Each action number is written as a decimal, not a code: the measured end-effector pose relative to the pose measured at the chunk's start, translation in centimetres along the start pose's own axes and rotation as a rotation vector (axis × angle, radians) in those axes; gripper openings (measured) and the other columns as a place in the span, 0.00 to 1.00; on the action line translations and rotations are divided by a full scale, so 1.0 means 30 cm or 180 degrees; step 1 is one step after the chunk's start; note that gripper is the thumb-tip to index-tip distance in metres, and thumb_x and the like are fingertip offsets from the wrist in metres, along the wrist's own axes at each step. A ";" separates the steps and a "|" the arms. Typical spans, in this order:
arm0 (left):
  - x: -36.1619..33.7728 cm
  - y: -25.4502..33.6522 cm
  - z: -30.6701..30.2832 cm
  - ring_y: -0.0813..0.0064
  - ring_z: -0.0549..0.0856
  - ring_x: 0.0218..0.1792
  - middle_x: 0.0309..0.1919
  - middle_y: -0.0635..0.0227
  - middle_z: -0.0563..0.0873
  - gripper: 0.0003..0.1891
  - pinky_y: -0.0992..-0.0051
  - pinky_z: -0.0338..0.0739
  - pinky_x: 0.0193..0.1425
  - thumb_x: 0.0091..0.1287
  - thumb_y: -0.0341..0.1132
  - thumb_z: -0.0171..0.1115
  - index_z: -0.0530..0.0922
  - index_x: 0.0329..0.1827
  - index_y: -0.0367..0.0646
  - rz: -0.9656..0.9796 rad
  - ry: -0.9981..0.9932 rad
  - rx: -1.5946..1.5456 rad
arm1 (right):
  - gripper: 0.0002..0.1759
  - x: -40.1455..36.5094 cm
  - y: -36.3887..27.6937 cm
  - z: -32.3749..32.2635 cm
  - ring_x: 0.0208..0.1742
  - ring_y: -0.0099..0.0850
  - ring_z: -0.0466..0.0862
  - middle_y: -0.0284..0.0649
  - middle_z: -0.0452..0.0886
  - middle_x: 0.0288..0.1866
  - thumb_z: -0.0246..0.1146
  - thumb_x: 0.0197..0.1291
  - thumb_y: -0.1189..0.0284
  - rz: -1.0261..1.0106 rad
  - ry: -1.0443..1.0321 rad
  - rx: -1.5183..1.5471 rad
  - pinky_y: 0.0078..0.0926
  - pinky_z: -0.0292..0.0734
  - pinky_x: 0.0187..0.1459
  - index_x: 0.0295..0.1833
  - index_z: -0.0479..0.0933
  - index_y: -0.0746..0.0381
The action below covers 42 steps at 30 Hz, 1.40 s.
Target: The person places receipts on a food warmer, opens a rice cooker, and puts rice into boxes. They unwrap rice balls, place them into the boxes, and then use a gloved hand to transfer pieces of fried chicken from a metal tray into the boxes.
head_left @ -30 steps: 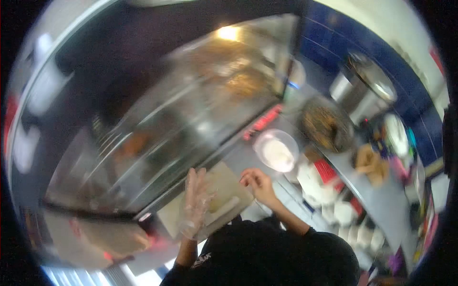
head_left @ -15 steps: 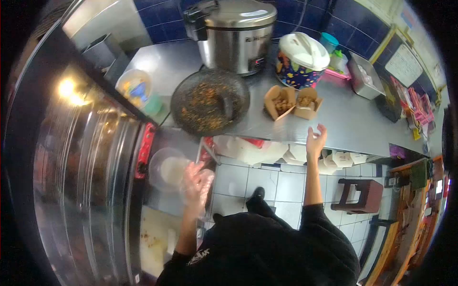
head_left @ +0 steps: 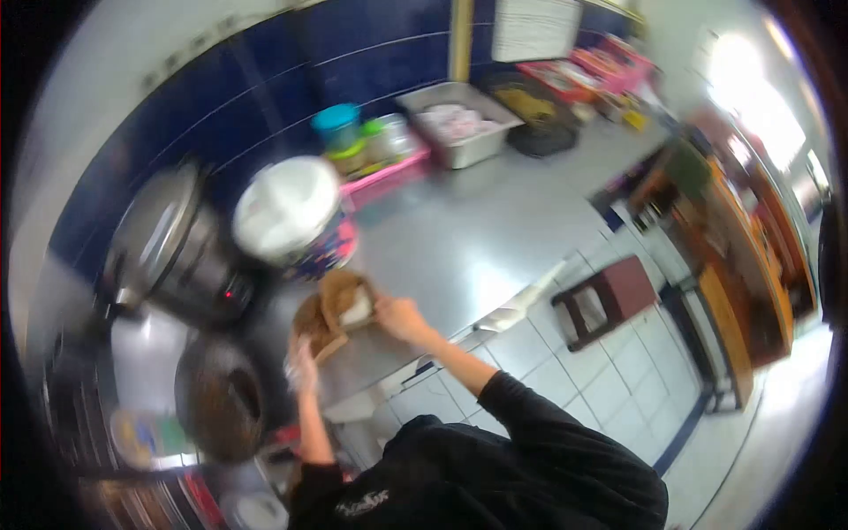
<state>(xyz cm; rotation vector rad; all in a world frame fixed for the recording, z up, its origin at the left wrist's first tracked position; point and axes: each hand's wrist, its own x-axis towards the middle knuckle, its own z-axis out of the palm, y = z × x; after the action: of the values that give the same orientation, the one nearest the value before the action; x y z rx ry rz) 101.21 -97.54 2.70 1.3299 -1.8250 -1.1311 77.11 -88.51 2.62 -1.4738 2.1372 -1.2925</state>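
Two brown paper takeaway boxes stand side by side at the counter's near edge. The left takeaway box (head_left: 309, 321) has its flaps up, and its contents are blurred. In the right takeaway box (head_left: 356, 309) something white shows. My left hand (head_left: 303, 369), in a thin clear glove, is at the near side of the left box, its fingers blurred against the cardboard. My right hand (head_left: 405, 320) is bare and closed on the right side of the right box. Behind the boxes stands a patterned tub with a white lid (head_left: 287, 203).
To the left are a steel rice cooker (head_left: 172, 252) and a dark round pan (head_left: 221, 397). A pink tray (head_left: 389, 177) with small containers and a metal pan (head_left: 464, 128) sit along the back wall. A brown stool (head_left: 609, 303) stands on the tiled floor.
My view has turned to the right. My left hand has come from beside the plastic bowl to the left box. My right hand, open in the air before, has reached the right box.
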 end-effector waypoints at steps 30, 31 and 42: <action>0.223 1.143 2.052 0.54 0.73 0.59 0.59 0.48 0.73 0.28 0.60 0.65 0.62 0.73 0.50 0.36 0.66 0.64 0.36 -0.1052 -0.0611 0.0512 | 0.25 0.562 1.252 -1.629 0.44 0.45 0.83 0.53 0.82 0.43 0.51 0.40 0.85 0.1473 0.0815 0.0116 0.32 0.76 0.49 0.48 0.78 0.66; 0.242 1.149 2.095 0.54 0.73 0.59 0.60 0.48 0.72 0.28 0.59 0.65 0.63 0.73 0.51 0.35 0.64 0.65 0.37 -0.1210 -0.0548 0.0521 | 0.24 0.576 1.279 -1.665 0.46 0.45 0.83 0.53 0.82 0.43 0.51 0.41 0.86 0.1621 0.0960 0.0255 0.32 0.76 0.50 0.48 0.78 0.67; 0.369 1.272 2.682 0.50 0.47 0.73 0.74 0.53 0.42 0.43 0.37 0.47 0.68 0.67 0.63 0.41 0.39 0.74 0.43 -0.0124 -0.0747 -0.1802 | 0.23 0.668 1.676 -2.061 0.58 0.48 0.76 0.54 0.80 0.50 0.58 0.51 0.77 0.2277 0.2029 0.0830 0.38 0.65 0.62 0.56 0.74 0.67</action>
<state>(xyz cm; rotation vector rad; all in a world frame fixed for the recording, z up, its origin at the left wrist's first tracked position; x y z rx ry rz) 13.18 -80.20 0.26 0.9306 -1.4644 -1.7233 -2.40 -67.94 5.20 -0.1250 2.3624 -1.7572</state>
